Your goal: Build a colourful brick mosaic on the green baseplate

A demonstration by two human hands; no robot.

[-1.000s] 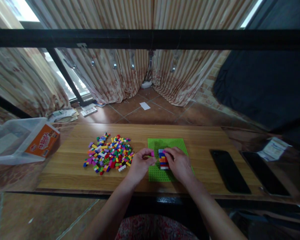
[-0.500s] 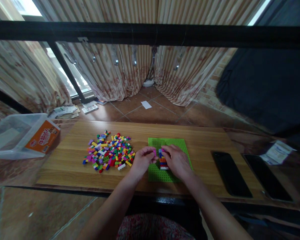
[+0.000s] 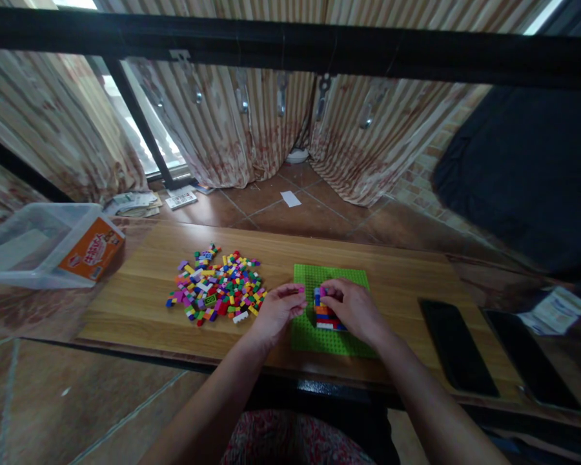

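A green studded baseplate (image 3: pixel 306 341) lies on the wooden table. On it stands a small block of stacked bricks (image 3: pixel 322 316) in blue, orange, red and white layers, its right side hidden by my right hand. My right hand (image 3: pixel 357 312) pinches a small purple-pink brick (image 3: pixel 323 292) at the top far end of the stack. Left of the stack, my left hand (image 3: pixel 277 312) hovers over the baseplate's left edge, thumb and fingertips pinched round a small pink brick (image 3: pixel 301 290). It is apart from the stack.
Loose multicoloured bricks (image 3: pixel 221 289) lie heaped left of my left hand. A clear plastic box (image 3: pixel 43 274) with an orange label stands at the far left. Two dark phones (image 3: pixel 458 345) lie to the right. A black metal bar (image 3: pixel 271 42) with hooks crosses ahead.
The view has shifted, so the table things sit slightly farther right. My left hand has drawn a little away from the stack. My right hand keeps its place at the stack's top.
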